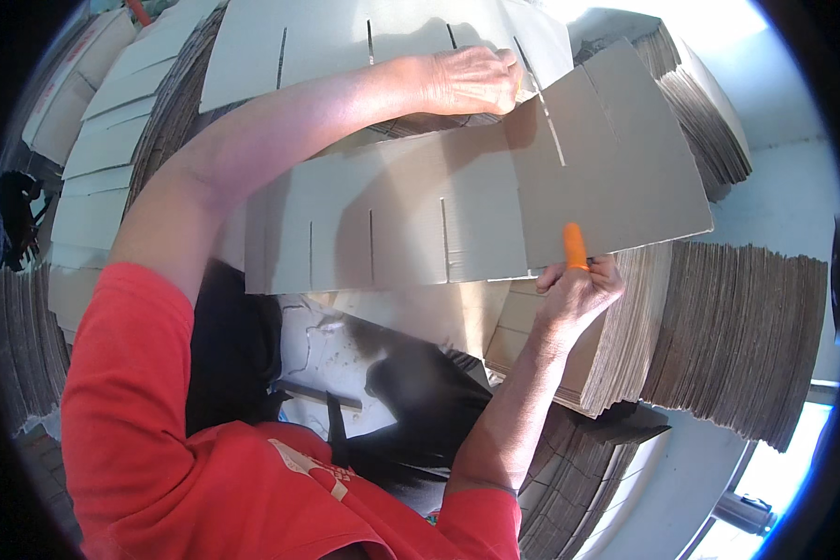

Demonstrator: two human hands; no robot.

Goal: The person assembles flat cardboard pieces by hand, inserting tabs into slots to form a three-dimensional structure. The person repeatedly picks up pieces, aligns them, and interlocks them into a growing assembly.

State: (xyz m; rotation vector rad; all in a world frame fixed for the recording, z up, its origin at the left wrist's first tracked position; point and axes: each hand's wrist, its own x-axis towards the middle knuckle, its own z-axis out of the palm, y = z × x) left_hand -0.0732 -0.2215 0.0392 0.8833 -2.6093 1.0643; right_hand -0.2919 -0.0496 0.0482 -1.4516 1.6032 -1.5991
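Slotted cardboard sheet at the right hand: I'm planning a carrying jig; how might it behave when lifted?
The slotted cardboard sheet is probably light for its size, as its edge looks thin. It seems fairly stiff beside the right hand, looking nearly flat there. It may bend more readily at its slots, which cut partway across.

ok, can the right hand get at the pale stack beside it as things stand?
Probably yes: the pale stack looks close, with nothing visible between, but the right hand grips the sheet and would likely have to let go first.
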